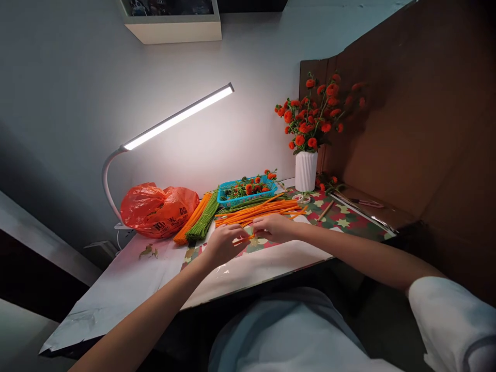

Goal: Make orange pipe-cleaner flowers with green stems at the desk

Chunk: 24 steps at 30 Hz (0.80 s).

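Observation:
Over the front of the table, my left hand (223, 245) is closed on a short orange pipe cleaner (242, 241). Just to its right, my right hand (272, 228) pinches the far end of the same piece, its fingertips close to those of the left. Part of the piece is hidden by the fingers. Right behind both hands lies a loose pile of orange pipe cleaners (265, 207). A bundle of green pipe cleaners (204, 219) rests to the left, against an orange bundle (192, 221).
A blue basket (222, 200) holds orange flowers with green stems. Behind stands a white ribbed vase (306, 173) of similar flowers. A red plastic bag (158, 209) sits left beneath a lit lamp (180, 116). Scissors (370, 203) and a thin stick (325, 211) lie right, near a cardboard wall (411, 113).

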### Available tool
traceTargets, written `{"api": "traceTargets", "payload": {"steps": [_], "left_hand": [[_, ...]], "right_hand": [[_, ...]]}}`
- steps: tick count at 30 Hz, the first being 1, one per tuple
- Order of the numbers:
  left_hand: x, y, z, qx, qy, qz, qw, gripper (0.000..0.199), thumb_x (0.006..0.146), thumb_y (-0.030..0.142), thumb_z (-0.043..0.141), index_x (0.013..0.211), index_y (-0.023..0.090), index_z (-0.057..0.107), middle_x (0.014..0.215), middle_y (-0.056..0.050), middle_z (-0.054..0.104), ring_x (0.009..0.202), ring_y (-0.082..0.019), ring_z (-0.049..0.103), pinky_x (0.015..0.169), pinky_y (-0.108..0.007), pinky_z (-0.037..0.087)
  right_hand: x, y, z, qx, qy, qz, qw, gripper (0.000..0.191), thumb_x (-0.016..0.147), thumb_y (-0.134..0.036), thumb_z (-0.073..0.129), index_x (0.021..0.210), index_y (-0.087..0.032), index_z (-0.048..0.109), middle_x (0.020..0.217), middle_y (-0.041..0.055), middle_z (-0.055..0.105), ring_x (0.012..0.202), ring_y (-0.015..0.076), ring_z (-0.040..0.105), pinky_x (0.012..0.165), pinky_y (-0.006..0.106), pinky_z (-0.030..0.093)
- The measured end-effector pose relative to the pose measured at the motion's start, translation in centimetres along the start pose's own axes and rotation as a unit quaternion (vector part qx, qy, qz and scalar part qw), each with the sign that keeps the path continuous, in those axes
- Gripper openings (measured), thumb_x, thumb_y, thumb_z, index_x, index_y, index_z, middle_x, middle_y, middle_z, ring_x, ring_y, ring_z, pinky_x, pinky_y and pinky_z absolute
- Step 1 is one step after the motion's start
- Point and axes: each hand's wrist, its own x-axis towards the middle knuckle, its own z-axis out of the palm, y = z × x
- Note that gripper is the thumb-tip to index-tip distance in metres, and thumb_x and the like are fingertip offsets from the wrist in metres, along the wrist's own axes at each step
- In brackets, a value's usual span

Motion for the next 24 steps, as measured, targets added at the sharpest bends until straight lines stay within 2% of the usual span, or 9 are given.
{"api": "traceTargets", "payload": {"steps": [2, 5, 8, 11, 14, 19, 22, 24], "left_hand": [[-0.4, 0.4, 0.1, 0.105, 0.046, 0.078, 0.99, 0.023, 0.087, 0.035, 0.053, 0.082, 0.022, 0.07, 0.081, -0.005, 0.069, 0.073, -0.015, 0.06, 0.071, -0.028, 0.043], [-0.8, 0.7, 0.2, 0.19, 0.068, 0.139, 0.97, 0.024, 0.091, 0.03, 0.047, 0.089, 0.023, 0.069, 0.082, -0.005, 0.068, 0.072, -0.015, 0.061, 0.071, -0.029, 0.042], [-0.8, 0.7, 0.3, 0.221, 0.07, 0.158, 0.96, 0.023, 0.092, 0.028, 0.046, 0.09, 0.023, 0.068, 0.081, -0.004, 0.068, 0.072, -0.015, 0.061, 0.069, -0.029, 0.04], [-0.8, 0.9, 0.4, 0.198, 0.073, 0.153, 0.965, 0.022, 0.092, 0.026, 0.046, 0.086, 0.022, 0.067, 0.08, -0.004, 0.068, 0.073, -0.016, 0.062, 0.07, -0.029, 0.04], [-0.8, 1.1, 0.5, 0.139, 0.07, 0.113, 0.981, 0.022, 0.09, 0.026, 0.048, 0.083, 0.021, 0.067, 0.081, -0.004, 0.069, 0.073, -0.016, 0.062, 0.069, -0.028, 0.042], [-0.6, 1.2, 0.8, 0.003, 0.048, -0.015, 0.999, 0.019, 0.085, 0.029, 0.053, 0.075, 0.02, 0.067, 0.075, -0.003, 0.068, 0.069, -0.015, 0.06, 0.065, -0.026, 0.043], [-0.3, 0.7, 1.1, -0.123, 0.018, -0.115, 0.986, 0.02, 0.079, 0.034, 0.058, 0.072, 0.018, 0.067, 0.068, -0.003, 0.066, 0.065, -0.015, 0.057, 0.06, -0.025, 0.041], [0.1, 0.3, 1.3, -0.233, -0.019, -0.188, 0.954, 0.025, 0.075, 0.04, 0.062, 0.067, 0.016, 0.065, 0.063, -0.003, 0.064, 0.061, -0.015, 0.056, 0.059, -0.025, 0.041]], "right_hand": [[0.0, -0.1, -0.1, 0.066, -0.021, 0.03, 0.997, 0.012, 0.088, -0.016, 0.051, 0.085, -0.016, 0.062, 0.082, 0.002, 0.06, 0.068, 0.0112, 0.05, 0.059, 0.021, 0.031], [0.1, 0.0, -0.3, 0.146, -0.047, 0.07, 0.986, 0.012, 0.087, -0.017, 0.052, 0.083, -0.014, 0.062, 0.078, 0.0014, 0.059, 0.067, 0.0107, 0.049, 0.06, 0.02, 0.034], [0.2, 0.2, -0.2, 0.192, -0.074, 0.097, 0.974, 0.014, 0.088, -0.019, 0.052, 0.082, -0.012, 0.063, 0.076, 0.0009, 0.059, 0.066, 0.0101, 0.048, 0.059, 0.02, 0.035], [0.2, 0.2, -0.1, 0.194, -0.071, 0.094, 0.974, 0.014, 0.088, -0.019, 0.052, 0.082, -0.012, 0.063, 0.076, 0.0009, 0.059, 0.066, 0.0102, 0.048, 0.059, 0.02, 0.035], [-0.1, -0.1, 0.1, 0.17, -0.041, 0.07, 0.982, 0.012, 0.088, -0.017, 0.052, 0.082, -0.012, 0.062, 0.077, 0.0014, 0.058, 0.068, 0.0108, 0.049, 0.06, 0.02, 0.036], [-0.4, -0.6, 0.4, 0.059, 0.01, 0.021, 0.998, 0.012, 0.089, -0.015, 0.051, 0.084, -0.015, 0.062, 0.083, 0.0024, 0.061, 0.07, 0.0114, 0.051, 0.059, 0.021, 0.032], [-0.4, -0.4, 0.5, -0.065, 0.024, -0.024, 0.997, 0.019, 0.094, -0.019, 0.045, 0.083, -0.016, 0.06, 0.083, 0.0038, 0.061, 0.072, 0.0131, 0.051, 0.058, 0.023, 0.03], [-0.3, -0.2, 0.7, -0.148, 0.013, -0.071, 0.986, 0.025, 0.096, -0.019, 0.04, 0.081, -0.016, 0.059, 0.082, 0.005, 0.06, 0.073, 0.0141, 0.051, 0.06, 0.025, 0.03]]}}
